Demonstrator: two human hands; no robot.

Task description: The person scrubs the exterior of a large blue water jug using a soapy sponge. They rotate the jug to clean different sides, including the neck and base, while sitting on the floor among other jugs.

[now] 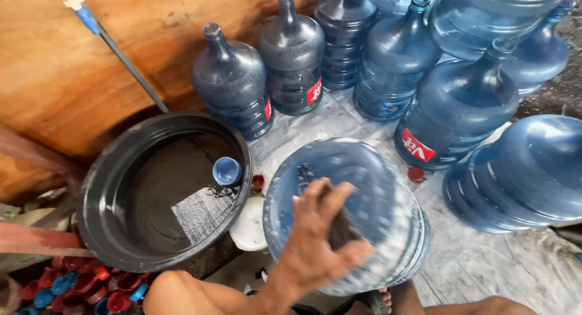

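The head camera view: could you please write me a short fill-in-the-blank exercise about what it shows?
1. The hand presses a dark scrubbing pad against the soapy base of a big translucent ____ plastic water jug.
2. A small blue cup floats in the round ____ plastic basin.
3. Red and blue ____ are heaped below the basin.

Missing words: blue; black; caps

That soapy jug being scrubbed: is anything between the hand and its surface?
Only a dark scrubber, held under the fingers of the hand and pressed against the sudsy blue jug. Which hand it is cannot be told.
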